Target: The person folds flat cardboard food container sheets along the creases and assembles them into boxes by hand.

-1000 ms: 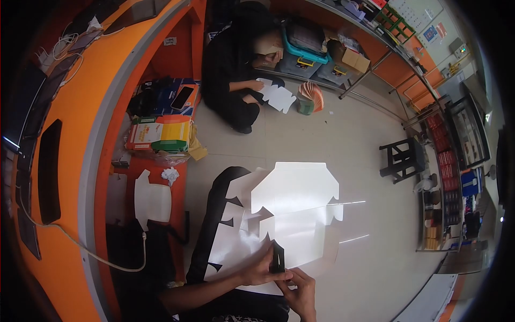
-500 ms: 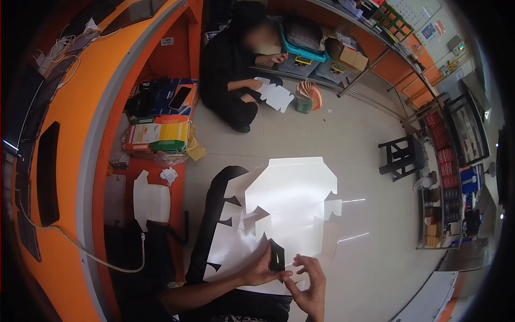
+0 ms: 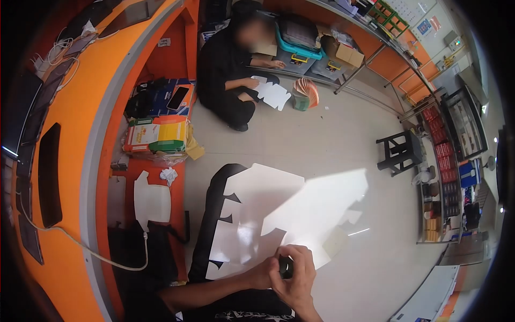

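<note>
My left hand point(image 3: 262, 277) and my right hand point(image 3: 296, 279) meet low in the view, both closed around a small black object point(image 3: 286, 266). Only a bit of that object shows between the fingers. A white die-cut cardboard sheet point(image 3: 322, 212) rises from the hands, tilted up and to the right. Under it lies a stack of similar white cut-out sheets point(image 3: 249, 209) on a black surface point(image 3: 214, 198) in front of me.
A person in black point(image 3: 225, 70) sits on the floor at the back, handling white sheets point(image 3: 274, 95) beside an orange fan-like stack point(image 3: 306, 91). Printed boxes point(image 3: 158, 134) rest against the curved orange counter point(image 3: 70, 112) on my left. A black stool point(image 3: 399, 153) and stocked shelves point(image 3: 445, 161) are on my right.
My right hand went from open beside the black object to closed over it and my left fingers. The top white sheet swung from lying flat ahead to tilting up toward the right.
</note>
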Demonstrator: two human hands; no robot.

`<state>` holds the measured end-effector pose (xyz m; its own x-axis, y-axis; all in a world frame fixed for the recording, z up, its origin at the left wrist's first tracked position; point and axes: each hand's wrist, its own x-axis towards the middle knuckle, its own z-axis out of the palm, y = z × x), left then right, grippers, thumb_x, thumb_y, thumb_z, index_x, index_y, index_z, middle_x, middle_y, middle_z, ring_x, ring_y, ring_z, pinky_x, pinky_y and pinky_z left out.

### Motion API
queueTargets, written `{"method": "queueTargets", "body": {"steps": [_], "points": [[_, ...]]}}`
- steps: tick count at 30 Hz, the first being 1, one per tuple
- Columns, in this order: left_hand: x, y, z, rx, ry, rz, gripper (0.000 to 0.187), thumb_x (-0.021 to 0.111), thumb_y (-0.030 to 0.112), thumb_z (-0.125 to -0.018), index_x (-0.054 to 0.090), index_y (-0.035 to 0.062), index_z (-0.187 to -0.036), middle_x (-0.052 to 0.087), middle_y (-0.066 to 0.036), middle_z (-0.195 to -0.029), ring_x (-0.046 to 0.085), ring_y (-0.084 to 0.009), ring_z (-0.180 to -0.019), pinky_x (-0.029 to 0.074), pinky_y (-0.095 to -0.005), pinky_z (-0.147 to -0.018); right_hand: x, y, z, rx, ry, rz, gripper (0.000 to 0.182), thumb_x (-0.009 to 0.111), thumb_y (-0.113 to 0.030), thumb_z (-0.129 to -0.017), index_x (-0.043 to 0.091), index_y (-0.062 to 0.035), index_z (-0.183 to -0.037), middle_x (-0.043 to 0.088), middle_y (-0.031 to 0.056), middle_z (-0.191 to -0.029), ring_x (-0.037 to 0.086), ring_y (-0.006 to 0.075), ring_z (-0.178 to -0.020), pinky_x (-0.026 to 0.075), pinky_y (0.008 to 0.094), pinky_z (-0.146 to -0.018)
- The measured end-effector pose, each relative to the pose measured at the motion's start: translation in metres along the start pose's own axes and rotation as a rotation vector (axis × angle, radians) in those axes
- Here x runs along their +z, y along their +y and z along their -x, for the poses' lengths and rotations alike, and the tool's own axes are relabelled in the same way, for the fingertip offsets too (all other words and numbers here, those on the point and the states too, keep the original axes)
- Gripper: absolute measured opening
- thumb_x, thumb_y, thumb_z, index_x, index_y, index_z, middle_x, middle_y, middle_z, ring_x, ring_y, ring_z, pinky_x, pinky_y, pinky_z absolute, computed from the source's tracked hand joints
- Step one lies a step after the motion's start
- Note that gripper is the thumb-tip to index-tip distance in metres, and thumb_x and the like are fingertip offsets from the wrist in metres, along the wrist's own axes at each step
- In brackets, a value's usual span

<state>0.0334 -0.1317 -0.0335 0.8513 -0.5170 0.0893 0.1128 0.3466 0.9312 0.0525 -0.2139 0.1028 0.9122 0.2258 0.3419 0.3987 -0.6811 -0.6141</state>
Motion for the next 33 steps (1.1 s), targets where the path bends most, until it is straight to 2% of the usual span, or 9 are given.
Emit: {"method": "queueTargets", "body": {"steps": [3,6,12,14,15,20,26,28,33], "points": [[0.001,-0.005,-0.001,0.073,0.098,-0.306,0.081,0.079,0.022,-0.081,0.029,-0.0015,-0.14,0.051,-0.016,-0.122,0.057,-0.0262,-0.111,0.048,-0.0395,-0.091,-0.01,0.002,0.001,-0.013,0.005,0.123,0.043,0.067,0.006,-0.073,0.064,-0.0023,-0.115,0.059,0.0113,-0.085,0.059,0.026,-0.075,0.048,0.0347,-0.064],[-0.002,0.013,-0.001,-0.06,0.115,-0.222,0.094,0.082,0.024,-0.079,0.021,-0.001,-0.145,0.05,-0.017,-0.126,0.057,-0.027,-0.113,0.048,-0.0393,-0.093,-0.015,0.019,0.003,-0.046,0.006,0.171,0.053,0.066,0.009,-0.071,0.064,-0.0028,-0.123,0.059,0.0109,-0.083,0.059,0.025,-0.073,0.048,0.0338,-0.063],[-0.004,0.0,-0.002,-0.031,0.14,-0.231,0.11,0.083,0.019,-0.077,0.003,-0.0044,-0.149,0.04,-0.023,-0.137,0.045,-0.0335,-0.128,0.04,-0.0426,-0.105,-0.01,0.028,0.012,0.016,-0.024,0.093,0.043,0.069,0.006,-0.071,0.062,-0.0048,-0.112,0.06,0.0127,-0.092,0.059,0.0303,-0.082,0.049,0.0394,-0.07],[-0.005,0.001,-0.005,0.193,0.202,-0.436,0.116,0.082,0.014,-0.078,-0.009,-0.003,-0.149,0.038,-0.024,-0.14,0.043,-0.0354,-0.132,0.036,-0.0436,-0.109,-0.005,0.031,0.013,0.051,0.006,0.064,0.034,0.069,0.006,-0.072,0.062,-0.0022,-0.105,0.062,0.0137,-0.091,0.063,0.0281,-0.077,0.052,0.0354,-0.065],[-0.003,0.003,-0.006,0.135,0.182,-0.254,0.121,0.081,0.009,-0.078,-0.018,-0.0003,-0.148,0.038,-0.024,-0.141,0.041,-0.0364,-0.134,0.033,-0.045,-0.112,-0.003,0.029,0.013,0.092,0.013,0.033,0.029,0.07,0.005,-0.072,0.06,-0.0023,-0.098,0.061,0.0129,-0.092,0.062,0.0278,-0.076,0.051,0.0348,-0.063],[-0.002,0.015,-0.004,0.094,0.205,-0.196,0.121,0.08,0.007,-0.079,-0.018,0.0033,-0.149,0.039,-0.024,-0.141,0.042,-0.0372,-0.133,0.035,-0.0457,-0.111,-0.002,0.028,0.018,0.053,0.029,0.086,0.027,0.072,0.005,-0.073,0.06,-0.0036,-0.096,0.061,0.0119,-0.09,0.06,0.026,-0.072,0.049,0.0344,-0.06],[-0.005,0.015,-0.004,0.155,0.187,-0.458,0.12,0.079,0.004,-0.08,-0.02,0.0041,-0.149,0.038,-0.024,-0.14,0.045,-0.0359,-0.13,0.039,-0.0459,-0.108,-0.002,0.028,0.022,0.063,0.017,0.101,0.03,0.073,0.006,-0.075,0.062,-0.003,-0.101,0.063,0.0137,-0.09,0.065,0.0312,-0.078,0.052,0.0392,-0.064],[-0.006,0.007,-0.003,0.156,0.165,-0.181,0.117,0.08,0.015,-0.081,-0.014,0.0032,-0.151,0.032,-0.022,-0.144,0.037,-0.0338,-0.136,0.026,-0.0457,-0.117,0.001,0.03,0.023,0.063,0.026,0.097,0.029,0.073,0.006,-0.075,0.061,-0.0037,-0.099,0.063,0.0131,-0.087,0.065,0.0298,-0.075,0.052,0.0383,-0.062],[-0.006,0.004,-0.002,0.098,0.162,-0.072,0.12,0.08,0.012,-0.081,-0.017,0.0036,-0.151,0.032,-0.022,-0.145,0.037,-0.0313,-0.136,0.028,-0.0442,-0.115,0.007,0.035,0.029,0.11,0.052,0.087,0.027,0.075,0.004,-0.075,0.058,-0.003,-0.096,0.062,0.0111,-0.08,0.065,0.0263,-0.069,0.051,0.0346,-0.059]]}}
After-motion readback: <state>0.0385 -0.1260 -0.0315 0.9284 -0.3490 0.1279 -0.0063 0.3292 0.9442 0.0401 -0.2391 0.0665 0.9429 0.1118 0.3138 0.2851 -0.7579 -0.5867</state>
